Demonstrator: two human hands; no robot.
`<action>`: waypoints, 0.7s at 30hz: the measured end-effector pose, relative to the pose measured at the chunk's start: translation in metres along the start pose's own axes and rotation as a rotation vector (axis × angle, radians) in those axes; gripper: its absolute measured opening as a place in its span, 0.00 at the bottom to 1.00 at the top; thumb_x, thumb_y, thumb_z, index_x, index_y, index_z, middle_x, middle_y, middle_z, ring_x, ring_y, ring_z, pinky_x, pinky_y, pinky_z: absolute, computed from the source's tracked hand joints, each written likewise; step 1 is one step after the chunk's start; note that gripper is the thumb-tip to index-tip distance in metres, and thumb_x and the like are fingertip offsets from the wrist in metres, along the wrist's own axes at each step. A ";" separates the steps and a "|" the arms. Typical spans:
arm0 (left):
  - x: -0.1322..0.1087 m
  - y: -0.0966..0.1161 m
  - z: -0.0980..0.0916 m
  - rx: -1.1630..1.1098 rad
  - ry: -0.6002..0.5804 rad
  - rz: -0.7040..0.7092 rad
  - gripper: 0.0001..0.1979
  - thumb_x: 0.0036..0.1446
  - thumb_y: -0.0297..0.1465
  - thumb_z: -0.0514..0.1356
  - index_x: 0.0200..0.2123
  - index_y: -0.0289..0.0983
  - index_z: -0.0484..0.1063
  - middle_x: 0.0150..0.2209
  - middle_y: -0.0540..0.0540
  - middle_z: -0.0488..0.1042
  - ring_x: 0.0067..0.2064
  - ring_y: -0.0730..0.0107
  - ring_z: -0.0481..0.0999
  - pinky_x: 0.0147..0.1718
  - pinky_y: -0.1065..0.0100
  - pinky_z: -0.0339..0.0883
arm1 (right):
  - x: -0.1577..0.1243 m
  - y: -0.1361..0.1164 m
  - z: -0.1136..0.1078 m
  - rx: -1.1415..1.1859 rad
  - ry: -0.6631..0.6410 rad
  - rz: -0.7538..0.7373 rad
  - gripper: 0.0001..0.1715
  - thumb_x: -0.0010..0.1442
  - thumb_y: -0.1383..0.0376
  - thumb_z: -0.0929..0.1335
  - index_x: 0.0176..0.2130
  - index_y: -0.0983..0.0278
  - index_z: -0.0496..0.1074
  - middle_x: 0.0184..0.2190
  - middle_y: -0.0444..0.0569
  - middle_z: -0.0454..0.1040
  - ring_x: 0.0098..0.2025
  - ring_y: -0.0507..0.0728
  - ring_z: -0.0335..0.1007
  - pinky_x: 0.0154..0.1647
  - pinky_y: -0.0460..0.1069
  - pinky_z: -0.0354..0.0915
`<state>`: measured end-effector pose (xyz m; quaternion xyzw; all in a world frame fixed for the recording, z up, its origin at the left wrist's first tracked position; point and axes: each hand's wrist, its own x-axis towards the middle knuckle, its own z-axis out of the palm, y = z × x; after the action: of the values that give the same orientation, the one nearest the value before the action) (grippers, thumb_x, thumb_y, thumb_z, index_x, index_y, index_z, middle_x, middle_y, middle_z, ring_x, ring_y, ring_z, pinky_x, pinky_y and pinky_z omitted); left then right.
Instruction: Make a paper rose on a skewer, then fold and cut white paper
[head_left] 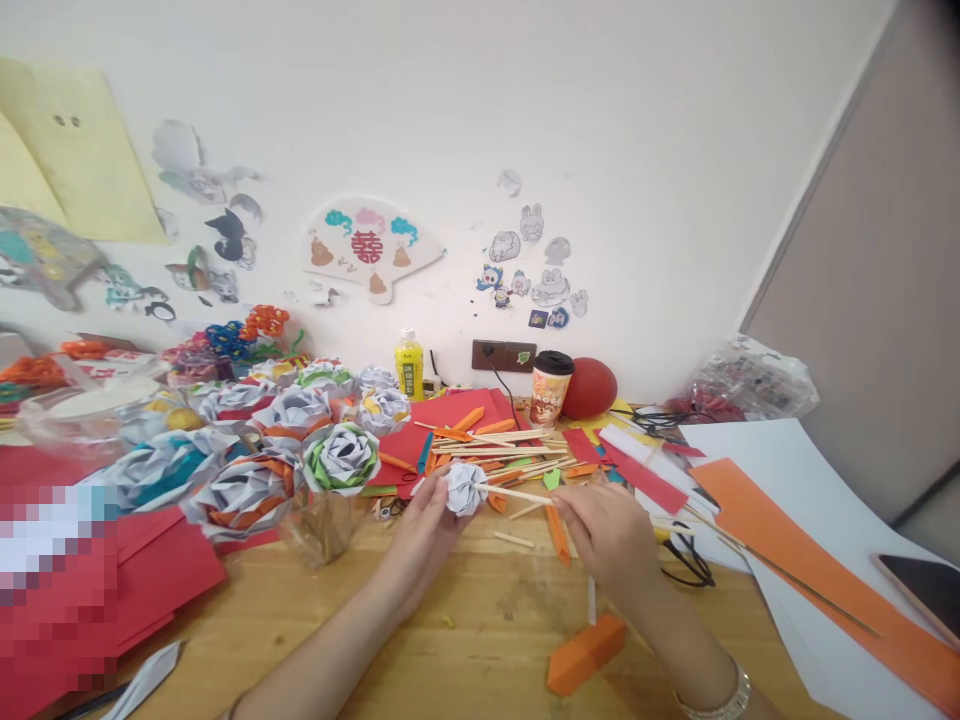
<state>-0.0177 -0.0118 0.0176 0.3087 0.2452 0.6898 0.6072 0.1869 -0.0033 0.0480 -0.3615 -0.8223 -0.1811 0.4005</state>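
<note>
My left hand (430,522) is closed around a small white folded paper flower (465,489), just above the table. A thin wooden stick (517,494) runs from the flower's right side toward my right hand (606,525), which pinches the stick near its other end. Whether the stick's tip sits inside the flower is hidden by the paper. Behind both hands lies a pile of wooden sticks (499,440) mixed with orange paper strips. A folded orange paper piece (587,655) rests on the table below my right hand.
Several large paper roses (244,492) crowd the left, some in a clear cup (321,528). Behind stand a yellow bottle (409,366), a lidded paper cup (551,392) and a red balloon (590,388). Glasses (688,560), white sheets (757,470) and a phone (922,600) lie right.
</note>
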 end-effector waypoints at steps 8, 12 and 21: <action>0.003 0.001 -0.003 -0.032 -0.016 0.017 0.10 0.52 0.33 0.59 0.39 0.38 0.71 0.41 0.46 0.74 0.44 0.68 0.71 0.48 0.61 0.63 | -0.002 -0.003 0.005 0.327 -0.244 0.412 0.18 0.61 0.59 0.55 0.28 0.62 0.66 0.20 0.44 0.68 0.23 0.54 0.64 0.23 0.46 0.52; 0.004 0.000 -0.003 -0.043 -0.010 0.020 0.10 0.52 0.33 0.59 0.39 0.38 0.71 0.40 0.46 0.74 0.42 0.68 0.72 0.48 0.60 0.63 | 0.002 -0.006 0.004 0.528 -0.307 0.534 0.19 0.60 0.57 0.55 0.22 0.61 0.59 0.16 0.41 0.61 0.21 0.53 0.59 0.23 0.45 0.53; 0.003 0.001 -0.001 -0.008 0.024 0.017 0.12 0.50 0.33 0.60 0.40 0.39 0.70 0.40 0.46 0.74 0.40 0.69 0.72 0.44 0.62 0.66 | 0.002 -0.005 0.008 0.515 -0.370 0.588 0.17 0.59 0.59 0.56 0.21 0.62 0.56 0.18 0.40 0.59 0.23 0.52 0.58 0.25 0.45 0.52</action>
<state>-0.0190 -0.0092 0.0180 0.2998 0.2471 0.6997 0.5995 0.1783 -0.0011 0.0446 -0.4949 -0.7606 0.2197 0.3582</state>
